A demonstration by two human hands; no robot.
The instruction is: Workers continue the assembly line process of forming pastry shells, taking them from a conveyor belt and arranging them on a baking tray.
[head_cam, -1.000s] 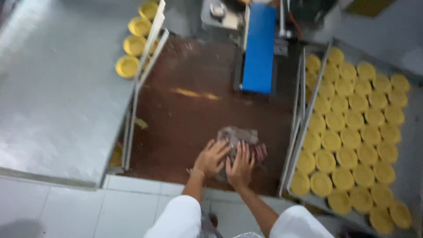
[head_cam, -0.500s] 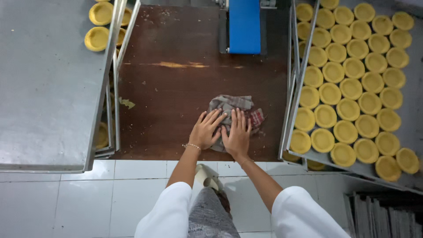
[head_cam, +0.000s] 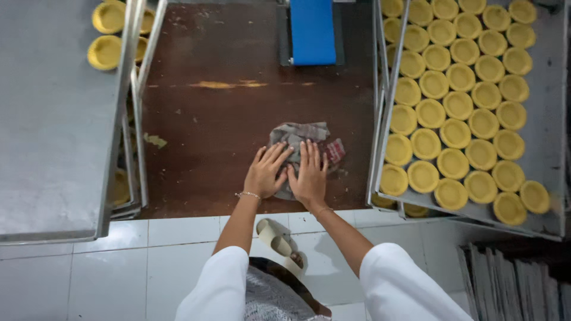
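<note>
Left hand (head_cam: 266,172) and right hand (head_cam: 309,172) laid flat side by side, fingers spread, pressed on crumpled grey cloth (head_cam: 300,139). Nothing gripped. Cloth located on brown floor (head_cam: 220,125), centre of scene, between steel table (head_cam: 53,119) at left and tray (head_cam: 550,119) of yellow tart shells (head_cam: 455,134) at right. Blue machine (head_cam: 312,30) seen far.

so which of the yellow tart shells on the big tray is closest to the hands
The bottom-left tart shell, at the tray's near left corner, just right of the right hand; all others sit farther away.
</note>
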